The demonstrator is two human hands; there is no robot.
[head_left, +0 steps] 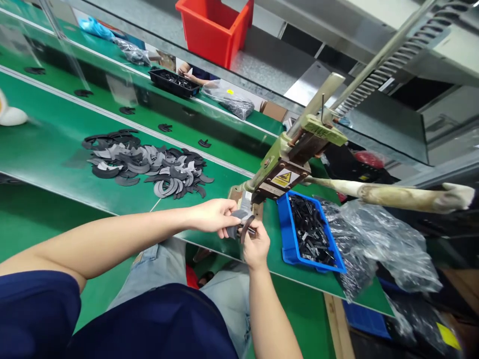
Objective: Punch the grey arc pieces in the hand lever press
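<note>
My left hand (214, 215) grips a grey curved piece (232, 229) between thumb and fingers. Close beside it, my right hand (257, 245) pinches a dark curved strip (246, 228). Whether the two parts are joined cannot be made out. Both hands are at the foot of a hand-lever press (281, 167) with a yellow warning label. To their left on the green bench lies a pile of grey and black crescent-shaped pieces (149, 162). Right of the press, a blue bin (287, 234) holds many small black parts (310, 227).
Crumpled clear plastic bags (389, 244) lie right of the blue bin. The press's lever (396, 195) sticks out to the right. Several dark pieces (164, 128) sit spaced along the green belt (239, 149). A red bin (209, 30) stands on the shelf; another person's hands (189, 75) show beyond.
</note>
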